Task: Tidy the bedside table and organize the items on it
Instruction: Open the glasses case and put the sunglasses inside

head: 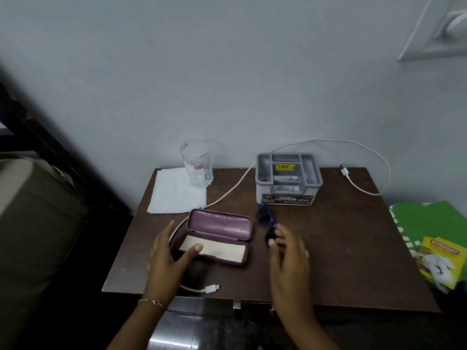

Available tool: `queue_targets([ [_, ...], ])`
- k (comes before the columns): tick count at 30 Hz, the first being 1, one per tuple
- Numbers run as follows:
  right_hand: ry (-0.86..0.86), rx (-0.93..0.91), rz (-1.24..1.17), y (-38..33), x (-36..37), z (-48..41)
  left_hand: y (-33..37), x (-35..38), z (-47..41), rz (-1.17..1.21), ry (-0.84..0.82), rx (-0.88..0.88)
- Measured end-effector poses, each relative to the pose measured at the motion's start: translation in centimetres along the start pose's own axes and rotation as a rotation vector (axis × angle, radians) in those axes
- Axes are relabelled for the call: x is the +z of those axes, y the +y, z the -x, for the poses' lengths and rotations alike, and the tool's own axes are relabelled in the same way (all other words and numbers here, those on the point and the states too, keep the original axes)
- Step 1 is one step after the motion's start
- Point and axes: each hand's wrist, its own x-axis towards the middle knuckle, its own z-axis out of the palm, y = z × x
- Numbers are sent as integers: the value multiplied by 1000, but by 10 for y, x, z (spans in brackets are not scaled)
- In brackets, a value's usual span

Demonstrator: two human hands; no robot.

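Note:
A purple glasses case [222, 227] lies open on the dark wooden bedside table [341, 248], its beige lining facing up. My left hand [168, 258] rests against the case's left end, thumb on the lining. My right hand [288, 256] holds dark blue sunglasses [265, 221] by one end, just right of the case; they are blurred. A white charging cable [227, 195] runs under the case, with one plug [211, 289] near the front edge and another [344, 170] at the back right.
An empty glass [197, 162] stands on a folded white napkin [177, 192] at the back left. A grey compartment organizer [288, 179] sits at the back centre. Green and yellow packets [434, 243] lie off the table's right side. A bed frame stands on the left.

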Motion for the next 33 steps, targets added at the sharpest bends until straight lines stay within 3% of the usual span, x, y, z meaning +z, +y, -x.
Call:
queue_targets([
  [4, 110, 155, -66, 15, -19, 2, 35, 23, 4, -132, 134, 245],
  [7, 51, 236, -31, 23, -19, 4, 70, 56, 3, -285, 19, 372],
  [11, 29, 247, 37, 29, -14, 2, 96, 103, -14, -484, -123, 299],
  [17, 46, 247, 20, 30, -13, -2, 96, 135, -34, -665, -195, 152],
  [28, 116, 418, -107, 50, -36, -19, 104, 151, -28, -525, -200, 133],
  [33, 120, 554, -332, 57, -62, -29, 111, 147, -20, -403, -115, 112],
])
